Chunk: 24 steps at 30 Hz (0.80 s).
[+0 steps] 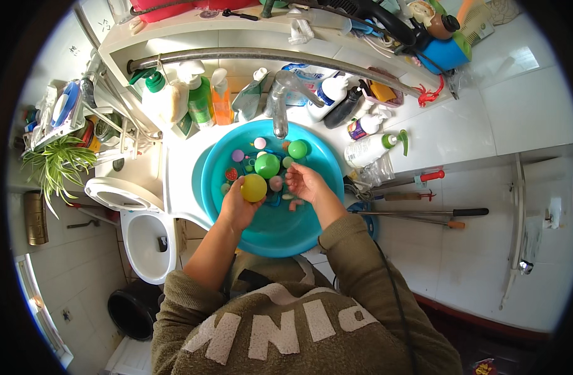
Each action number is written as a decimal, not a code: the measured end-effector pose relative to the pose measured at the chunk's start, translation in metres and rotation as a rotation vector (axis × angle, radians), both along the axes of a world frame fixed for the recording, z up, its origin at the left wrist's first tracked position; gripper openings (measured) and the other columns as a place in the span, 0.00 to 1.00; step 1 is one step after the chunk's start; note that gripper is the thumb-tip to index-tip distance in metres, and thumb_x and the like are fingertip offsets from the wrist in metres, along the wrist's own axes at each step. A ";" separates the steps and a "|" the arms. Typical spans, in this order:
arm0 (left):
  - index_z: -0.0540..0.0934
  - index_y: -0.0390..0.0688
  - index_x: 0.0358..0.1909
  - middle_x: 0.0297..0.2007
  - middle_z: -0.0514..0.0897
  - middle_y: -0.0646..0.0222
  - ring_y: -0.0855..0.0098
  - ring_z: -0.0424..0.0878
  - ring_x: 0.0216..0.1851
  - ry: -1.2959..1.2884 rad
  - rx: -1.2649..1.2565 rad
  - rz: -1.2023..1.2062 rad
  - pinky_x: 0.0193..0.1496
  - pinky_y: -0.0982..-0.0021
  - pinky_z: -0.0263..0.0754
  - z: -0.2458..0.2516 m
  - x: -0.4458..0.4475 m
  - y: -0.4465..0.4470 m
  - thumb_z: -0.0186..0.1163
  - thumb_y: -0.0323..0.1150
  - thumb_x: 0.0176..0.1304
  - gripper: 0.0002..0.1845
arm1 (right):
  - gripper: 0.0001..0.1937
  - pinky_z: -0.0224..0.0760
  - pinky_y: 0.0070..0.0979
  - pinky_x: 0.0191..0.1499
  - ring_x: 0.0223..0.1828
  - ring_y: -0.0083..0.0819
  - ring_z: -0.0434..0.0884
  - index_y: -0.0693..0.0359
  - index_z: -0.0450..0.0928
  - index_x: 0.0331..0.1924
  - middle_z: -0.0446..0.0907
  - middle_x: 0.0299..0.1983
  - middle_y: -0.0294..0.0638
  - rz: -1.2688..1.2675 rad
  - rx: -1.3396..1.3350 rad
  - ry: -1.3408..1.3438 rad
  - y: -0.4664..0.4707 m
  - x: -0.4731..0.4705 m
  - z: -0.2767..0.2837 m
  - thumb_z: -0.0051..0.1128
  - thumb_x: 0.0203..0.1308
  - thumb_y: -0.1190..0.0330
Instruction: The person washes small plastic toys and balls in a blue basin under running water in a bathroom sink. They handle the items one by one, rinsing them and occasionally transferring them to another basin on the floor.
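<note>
A large turquoise plastic basin [286,247] sits on the white counter before me, with water and several small toys in it. My left hand [238,206] grips a yellow ball [254,188] over the basin's left half. To the right, my right hand [306,184] is held over the water with its fingers slightly curled and apart, nothing seen in it. Between and beyond the hands lie a green ball [267,166], a second green ball [297,149], a purple ball [238,155], a pale pink ball [260,143] and a strawberry-patterned piece [231,174].
A metal faucet [280,112] reaches over the basin's far rim. Behind it stand an orange pump bottle [221,98], a green bottle [200,103] and a white bottle [327,97]. A white pump bottle [368,150] lies at the right. The toilet [149,248] is at the left.
</note>
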<state>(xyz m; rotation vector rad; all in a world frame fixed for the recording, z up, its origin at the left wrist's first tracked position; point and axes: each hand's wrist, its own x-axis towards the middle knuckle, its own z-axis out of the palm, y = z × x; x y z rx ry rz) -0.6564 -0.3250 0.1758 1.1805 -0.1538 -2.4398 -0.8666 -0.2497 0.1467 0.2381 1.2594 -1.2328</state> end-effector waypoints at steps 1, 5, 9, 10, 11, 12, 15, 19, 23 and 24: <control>0.67 0.44 0.55 0.52 0.74 0.62 0.64 0.73 0.52 0.048 0.003 -0.026 0.55 0.57 0.69 -0.002 -0.002 -0.001 0.44 0.45 0.71 0.19 | 0.16 0.74 0.28 0.35 0.32 0.32 0.80 0.69 0.76 0.46 0.81 0.36 0.44 0.123 -0.129 -0.039 -0.003 0.007 0.017 0.50 0.66 0.62; 0.70 0.46 0.53 0.48 0.76 0.65 0.68 0.75 0.49 0.159 0.010 -0.146 0.53 0.62 0.71 -0.007 -0.011 0.002 0.42 0.48 0.71 0.19 | 0.17 0.78 0.28 0.41 0.39 0.35 0.82 0.70 0.75 0.48 0.81 0.42 0.46 0.407 -0.208 0.160 -0.004 0.035 0.088 0.47 0.67 0.63; 0.70 0.45 0.53 0.48 0.77 0.66 0.68 0.75 0.48 0.193 0.015 -0.204 0.51 0.63 0.72 -0.003 -0.016 0.004 0.40 0.51 0.72 0.22 | 0.17 0.78 0.28 0.42 0.40 0.35 0.83 0.69 0.74 0.50 0.81 0.42 0.45 0.522 -0.215 0.621 0.002 0.045 0.115 0.47 0.67 0.65; 0.69 0.44 0.54 0.49 0.76 0.65 0.67 0.75 0.49 0.213 0.022 -0.218 0.50 0.62 0.73 -0.001 -0.017 0.005 0.39 0.51 0.72 0.22 | 0.18 0.76 0.31 0.47 0.45 0.38 0.82 0.66 0.73 0.54 0.79 0.48 0.46 0.509 -0.219 0.762 0.004 0.047 0.114 0.51 0.63 0.66; 0.68 0.43 0.54 0.49 0.76 0.64 0.66 0.75 0.49 0.236 0.029 -0.235 0.49 0.62 0.73 0.002 -0.019 0.005 0.39 0.51 0.73 0.23 | 0.19 0.75 0.32 0.48 0.46 0.39 0.81 0.64 0.72 0.55 0.78 0.50 0.46 0.577 -0.353 0.949 0.006 0.050 0.110 0.53 0.62 0.66; 0.68 0.42 0.55 0.50 0.75 0.64 0.65 0.75 0.50 0.235 0.037 -0.249 0.48 0.62 0.74 0.004 -0.020 0.006 0.38 0.51 0.73 0.24 | 0.21 0.74 0.33 0.49 0.48 0.40 0.80 0.63 0.71 0.57 0.76 0.52 0.46 0.629 -0.458 1.131 0.008 0.053 0.105 0.55 0.61 0.65; 0.67 0.43 0.58 0.50 0.77 0.62 0.66 0.75 0.52 0.274 0.008 -0.268 0.50 0.60 0.74 0.010 -0.024 0.013 0.34 0.49 0.74 0.24 | 0.26 0.71 0.36 0.52 0.53 0.46 0.76 0.57 0.69 0.57 0.71 0.57 0.49 0.706 -0.524 1.403 0.013 0.063 0.087 0.62 0.55 0.61; 0.65 0.38 0.58 0.50 0.76 0.58 0.61 0.79 0.47 0.098 -0.166 -0.518 0.50 0.60 0.74 0.017 -0.016 0.016 0.30 0.48 0.75 0.26 | 0.23 0.73 0.40 0.37 0.36 0.51 0.81 0.60 0.70 0.46 0.81 0.34 0.50 0.579 -0.221 1.406 0.015 0.057 0.064 0.55 0.59 0.49; 0.73 0.40 0.52 0.44 0.81 0.56 0.58 0.79 0.45 -0.397 -1.021 -0.621 0.47 0.62 0.75 0.017 0.005 0.000 0.47 0.38 0.69 0.16 | 0.29 0.73 0.42 0.33 0.30 0.49 0.81 0.63 0.68 0.49 0.81 0.32 0.53 0.527 0.140 0.993 0.015 0.035 0.049 0.41 0.64 0.42; 0.75 0.42 0.50 0.48 0.79 0.57 0.57 0.78 0.46 -0.634 -1.378 -0.662 0.50 0.61 0.73 0.015 0.013 -0.004 0.55 0.32 0.61 0.15 | 0.30 0.73 0.42 0.31 0.29 0.48 0.81 0.63 0.67 0.50 0.81 0.33 0.53 0.516 0.265 0.911 0.016 0.031 0.047 0.38 0.65 0.41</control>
